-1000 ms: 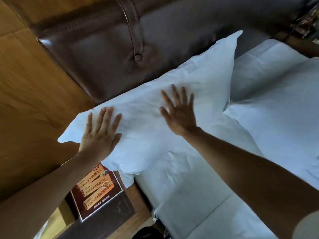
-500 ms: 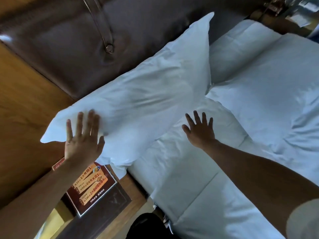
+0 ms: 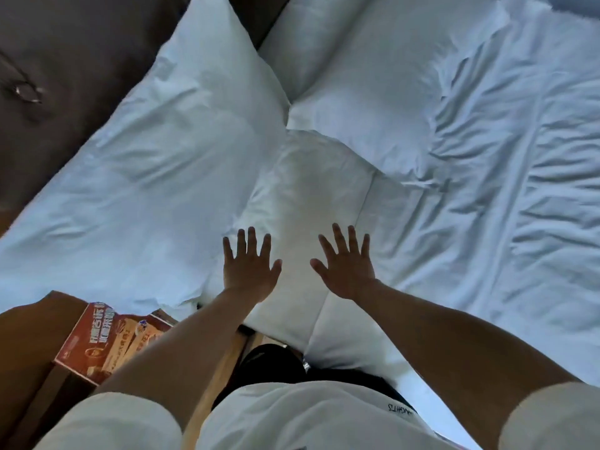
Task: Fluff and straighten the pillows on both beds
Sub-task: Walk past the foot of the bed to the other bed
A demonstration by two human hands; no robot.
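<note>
White bedding fills a bed (image 3: 487, 222) set against a dark padded headboard (image 3: 81, 60), seen from over a person's outstretched arms. Both hands lie flat, fingers straight and spread, gripping nothing: the left hand (image 3: 248, 271) and right hand (image 3: 349, 271) rest side by side on a plump pillow (image 3: 302, 190) lying directly beyond the fingers. A second, larger pillow (image 3: 156, 151) stands tilted against the headboard, up and left of the left fingers (image 3: 242, 245), its lower edge just beside that hand. A third pillow (image 3: 367, 76) lies farther off, beyond the right fingers (image 3: 352, 240). Rumpled duvet (image 3: 519, 151) spreads right of the right hand. Near the left forearm, a red printed card (image 3: 97, 339) lies on a wooden bedside stand (image 3: 29, 329).
</note>
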